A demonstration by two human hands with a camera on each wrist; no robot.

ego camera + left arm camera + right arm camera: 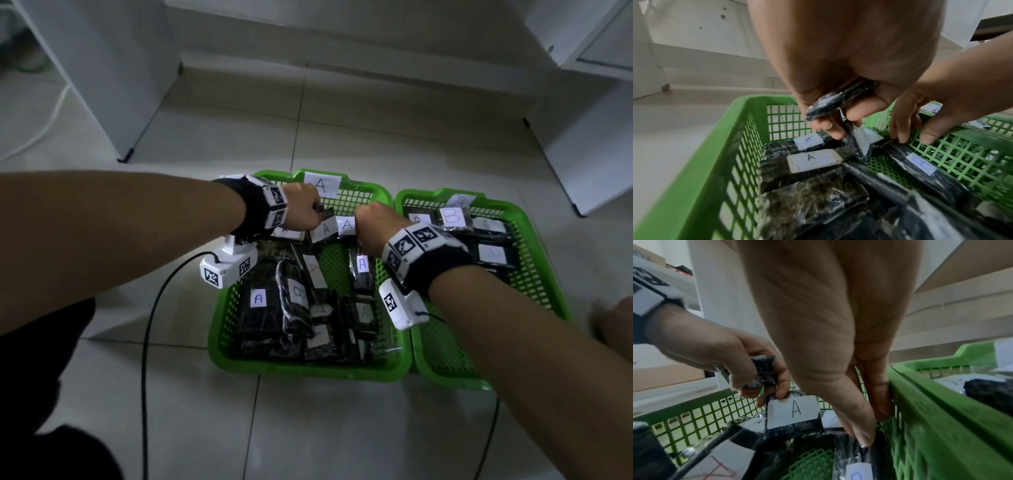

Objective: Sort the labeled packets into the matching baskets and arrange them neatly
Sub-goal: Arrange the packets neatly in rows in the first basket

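Note:
Two green mesh baskets stand side by side on the tiled floor: basket A [219, 308] on the left and basket B [534, 246] on the right. Both hold black wrapped packets with white letter labels. My left hand [301, 212] is over the far end of basket A and grips a black packet [838, 99] in its palm. Its fingertips also touch an upright A packet [793, 413]. My right hand [373, 222] points straight down by basket A's right wall. Its fingertips touch the far end of another A packet [920, 164]. A B-labelled packet [298, 291] lies among the A packets.
White furniture legs [125, 150] stand at the far left and a white cabinet [582, 144] at the right. Black cables [147, 325] run across the floor beside basket A and under my right arm. A foot or knee [613, 318] shows at the right edge.

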